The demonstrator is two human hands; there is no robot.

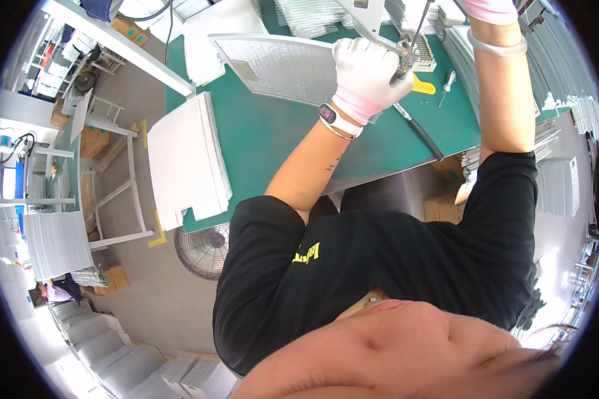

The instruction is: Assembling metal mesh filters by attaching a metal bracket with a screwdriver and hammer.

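Observation:
My left hand (368,74), in a white glove with a pink cuff, is closed at the right end of a framed silver mesh panel (283,68). Its fingers curl beside the metal head of a bench press tool (406,54), whose pale arm rises to the top edge. The panel tilts over the green table, and its gripped corner is hidden by the glove. My right hand (489,9) is raised at the top edge; only its pink glove part shows, its fingers cut off. Below the left hand lies a black-handled tool (422,136), its far end partly covered.
A screwdriver (449,81) and a yellow-handled tool (422,85) lie right of the press. White sheets (188,156) are stacked at the green table's (259,143) left edge. Grey panels (552,66) stand at the right. A floor fan (206,251) is below the table's left corner.

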